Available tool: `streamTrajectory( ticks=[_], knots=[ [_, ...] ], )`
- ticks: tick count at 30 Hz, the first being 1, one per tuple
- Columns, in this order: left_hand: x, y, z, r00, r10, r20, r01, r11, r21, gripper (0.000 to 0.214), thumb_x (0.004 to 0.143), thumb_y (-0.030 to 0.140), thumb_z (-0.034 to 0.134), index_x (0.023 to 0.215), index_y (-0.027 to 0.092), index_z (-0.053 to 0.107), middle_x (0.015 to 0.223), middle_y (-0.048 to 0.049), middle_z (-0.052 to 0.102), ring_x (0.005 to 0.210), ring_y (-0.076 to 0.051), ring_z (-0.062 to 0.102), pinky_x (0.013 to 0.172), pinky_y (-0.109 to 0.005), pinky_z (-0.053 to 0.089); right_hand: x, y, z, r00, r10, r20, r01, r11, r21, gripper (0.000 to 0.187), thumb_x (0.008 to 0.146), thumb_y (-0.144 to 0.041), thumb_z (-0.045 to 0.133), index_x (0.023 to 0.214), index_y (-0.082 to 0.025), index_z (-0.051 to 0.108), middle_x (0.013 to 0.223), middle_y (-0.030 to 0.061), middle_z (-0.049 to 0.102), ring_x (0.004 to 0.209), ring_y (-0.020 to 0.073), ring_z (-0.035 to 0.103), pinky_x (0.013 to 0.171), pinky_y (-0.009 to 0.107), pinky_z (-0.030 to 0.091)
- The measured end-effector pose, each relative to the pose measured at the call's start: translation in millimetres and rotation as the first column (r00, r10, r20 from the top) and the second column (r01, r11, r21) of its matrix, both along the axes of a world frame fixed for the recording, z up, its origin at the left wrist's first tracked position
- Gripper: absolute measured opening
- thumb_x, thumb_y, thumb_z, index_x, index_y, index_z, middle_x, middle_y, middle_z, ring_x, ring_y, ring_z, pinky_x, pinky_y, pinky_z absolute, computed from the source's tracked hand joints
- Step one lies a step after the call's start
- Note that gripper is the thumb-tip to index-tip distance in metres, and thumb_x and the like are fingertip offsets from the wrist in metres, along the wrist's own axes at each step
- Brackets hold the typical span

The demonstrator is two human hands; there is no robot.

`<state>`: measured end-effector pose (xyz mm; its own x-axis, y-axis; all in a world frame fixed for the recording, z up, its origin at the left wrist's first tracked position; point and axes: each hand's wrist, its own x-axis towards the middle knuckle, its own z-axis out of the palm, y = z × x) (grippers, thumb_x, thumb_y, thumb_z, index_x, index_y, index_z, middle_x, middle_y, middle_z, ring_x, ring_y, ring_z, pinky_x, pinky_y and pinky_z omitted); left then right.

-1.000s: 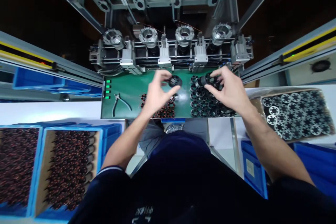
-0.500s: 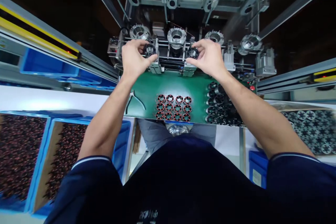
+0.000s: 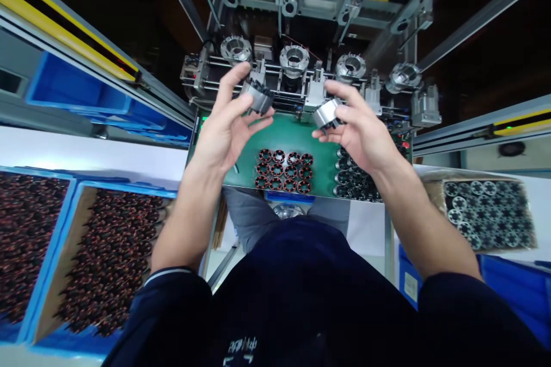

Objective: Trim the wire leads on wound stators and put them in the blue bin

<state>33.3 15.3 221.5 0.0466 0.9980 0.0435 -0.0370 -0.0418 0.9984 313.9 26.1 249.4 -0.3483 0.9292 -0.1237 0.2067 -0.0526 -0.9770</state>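
My left hand [image 3: 230,117] grips a motor stator core [image 3: 258,96], a silver ring with black inserts, between thumb and fingers. A second stator core [image 3: 328,113] is held tilted in my right hand [image 3: 357,120], its silver side facing up. Both cores are above the near edge of the winding machine [image 3: 316,92], apart from it. Below them on the green mat [image 3: 321,143] lie several copper-wound stators [image 3: 284,171] in neat rows. Several unwound black-and-silver cores [image 3: 355,175] stand at the mat's right, partly hidden by my right forearm.
Metal ring fixtures [image 3: 295,58] line the machine at the back. Blue bins [image 3: 77,200] of wound parts stand at the left. A box [image 3: 491,212] of silver cores is at the right. Yellow-marked posts [image 3: 69,26] flank both sides.
Both hands have drawn back from the machine's holders toward me, each with a core in it. The cores are now tilted, showing their silver sides. The left hand now covers most of the pliers.
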Motion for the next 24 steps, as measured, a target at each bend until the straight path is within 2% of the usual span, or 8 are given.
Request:
streamTrajectory(
  ticks=[2,4,7,9,13,18,21,24],
  knots=[
    [4.0,-22.5,13.0,0.999,-0.043,-0.026,0.043,0.999,-0.024,0.051,0.095,0.068,0.071,0.134,0.036,0.062,0.12,-0.0044,0.073,0.115,-0.029,0.077,0.095,-0.052,0.069,4.7,-24.0,17.2,0.999,0.026,-0.032,-0.026,1.0,-0.012,0.059,0.089,-0.068,0.065,0.135,-0.032,0.06,0.115,0.0025,0.068,0.101,0.015,0.068,0.085,0.034,0.06],
    [9.9,-38.5,20.9,0.998,-0.056,-0.007,0.056,0.998,-0.026,0.045,0.094,0.066,0.073,0.125,0.034,0.067,0.117,-0.0044,0.073,0.114,-0.028,0.076,0.091,-0.049,0.069,10.8,-41.2,28.6,0.997,0.013,-0.075,-0.013,1.0,0.0,0.047,0.085,-0.062,0.074,0.117,-0.029,0.065,0.106,0.0013,0.066,0.096,0.0129,0.065,0.084,0.032,0.059],
    [21.1,-54.7,28.3,0.989,-0.083,0.124,0.088,0.995,-0.035,0.044,0.087,0.062,0.083,0.11,0.028,0.07,0.111,-0.0052,0.073,0.106,-0.024,0.075,0.085,-0.04,0.068,19.7,-59.4,39.9,0.984,-0.01,-0.18,0.012,1.0,0.008,0.043,0.078,-0.054,0.085,0.098,-0.025,0.06,0.094,-0.0008,0.061,0.079,0.0081,0.057,0.071,0.027,0.055],
    [28.1,-63.4,34.5,0.965,-0.115,0.236,0.13,0.99,-0.05,0.048,0.081,0.057,0.091,0.108,0.024,0.071,0.107,-0.0055,0.074,0.098,-0.021,0.074,0.078,-0.032,0.065,23.6,-69.8,46.6,0.97,-0.022,-0.242,0.019,1.0,-0.016,0.048,0.074,-0.051,0.09,0.104,-0.027,0.061,0.093,-0.0022,0.059,0.068,0.0053,0.051,0.059,0.025,0.049],
    [38.9,-80.5,52.0,0.918,-0.195,0.344,0.243,0.965,-0.101,0.06,0.075,0.05,0.096,0.124,0.023,0.075,0.103,-0.0043,0.075,0.083,-0.015,0.071,0.065,-0.023,0.057,25.9,-87.8,57.2,0.958,-0.027,-0.286,0.012,0.999,-0.052,0.066,0.072,-0.05,0.091,0.129,-0.033,0.063,0.101,-0.0018,0.061,0.059,0.0029,0.047,0.049,0.026,0.045],
    [49.9,-95.3,65.4,0.881,-0.273,0.386,0.357,0.919,-0.164,0.064,0.074,0.051,0.096,0.127,0.02,0.079,0.096,-0.0035,0.074,0.063,-0.007,0.061,0.053,-0.02,0.05,25.9,-98.3,57.5,0.959,-0.01,-0.284,-0.011,0.997,-0.072,0.062,0.07,-0.045,0.093,0.123,-0.031,0.065,0.112,0.0003,0.068,0.058,0.0039,0.053,0.044,0.025,0.043],
    [53.2,-97.3,65.2,0.881,-0.269,0.39,0.362,0.913,-0.188,0.062,0.075,0.05,0.096,0.126,0.02,0.079,0.099,-0.0048,0.074,0.063,-0.008,0.063,0.052,-0.02,0.05,24.2,-99.3,55.6,0.96,-0.021,-0.279,-0.005,0.996,-0.092,0.062,0.067,-0.042,0.095,0.118,-0.031,0.061,0.122,0.0004,0.072,0.059,0.0044,0.057,0.043,0.023,0.045],
    [51.7,-95.8,61.0,0.88,-0.271,0.391,0.37,0.906,-0.205,0.061,0.077,0.047,0.094,0.13,0.022,0.079,0.102,-0.0048,0.075,0.06,-0.007,0.061,0.048,-0.019,0.048,19.0,-98.4,55.4,0.963,-0.026,-0.268,-0.002,0.995,-0.104,0.069,0.064,-0.042,0.096,0.122,-0.031,0.059,0.115,-0.0002,0.073,0.063,0.0071,0.063,0.047,0.023,0.051]
  ],
)
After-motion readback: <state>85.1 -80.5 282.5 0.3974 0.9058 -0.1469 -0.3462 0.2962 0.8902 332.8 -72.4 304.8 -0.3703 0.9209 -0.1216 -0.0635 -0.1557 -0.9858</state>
